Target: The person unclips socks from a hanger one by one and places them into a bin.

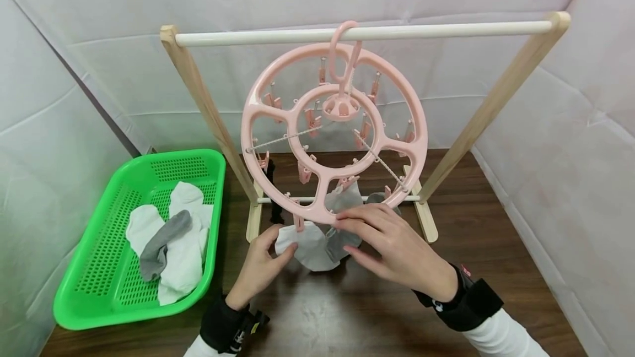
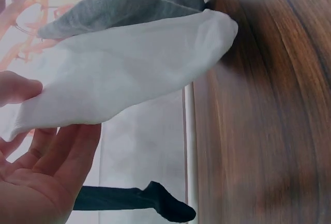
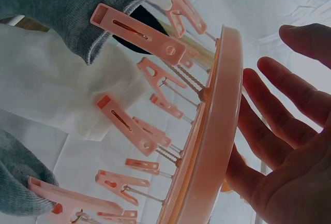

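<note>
Along the left edge of the tabletop (image 1: 506, 280) sits a green basket (image 1: 69, 307), its loose socks (image 1: 181, 266) (white, one gray) toward its right edge. A black sock (image 1: 276, 215) hangs from the left side of the pink ring (image 1: 317, 213). The left hand (image 1: 261, 269) pinches a white sock (image 1: 312, 249) at the ring's near edge, beside a gray sock (image 1: 339, 244). The right hand (image 1: 392, 241), fingers extended and parted, touches that near edge.
</note>
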